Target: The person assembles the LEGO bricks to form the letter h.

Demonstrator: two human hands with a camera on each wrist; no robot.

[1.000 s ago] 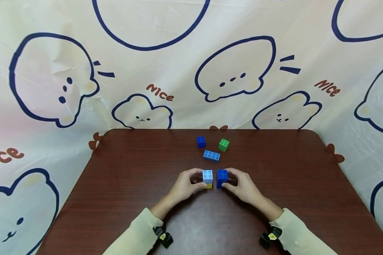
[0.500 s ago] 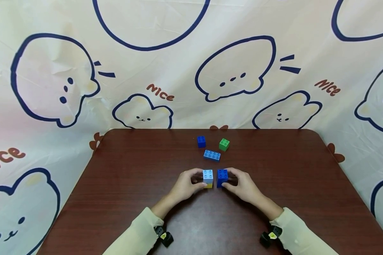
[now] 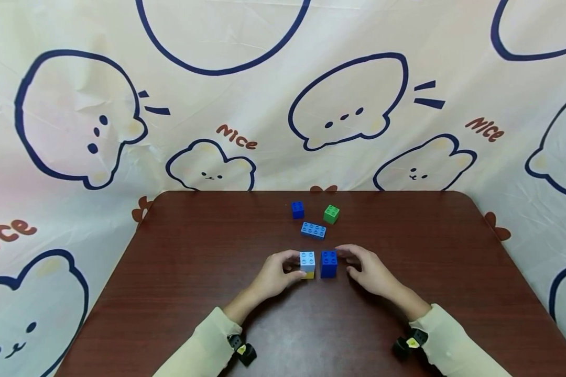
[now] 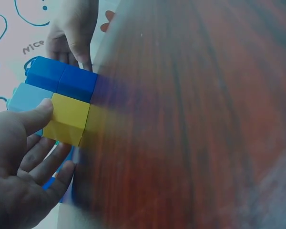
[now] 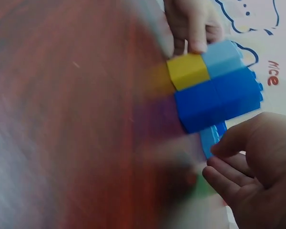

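Two short brick stacks stand side by side on the table, a narrow gap between them in the head view. The left stack has a light blue brick (image 3: 307,260) on top of a yellow brick (image 4: 66,118). My left hand (image 3: 273,273) pinches it between thumb and fingers. The right one is a stack of two dark blue bricks (image 3: 328,264). Just to its right is my right hand (image 3: 370,270), fingers relaxed and apart from the stack. The right wrist view shows that hand (image 5: 257,167) with nothing in its fingers.
Behind the stacks lie a long blue brick (image 3: 313,230), a small dark blue brick (image 3: 297,210) and a green brick (image 3: 331,214). The brown table (image 3: 193,246) ends at a patterned cloth (image 3: 273,104) at the back and sides.
My right hand has let go of the dark blue stack and moved a little to the right. My left hand and the bricks have stayed in place.
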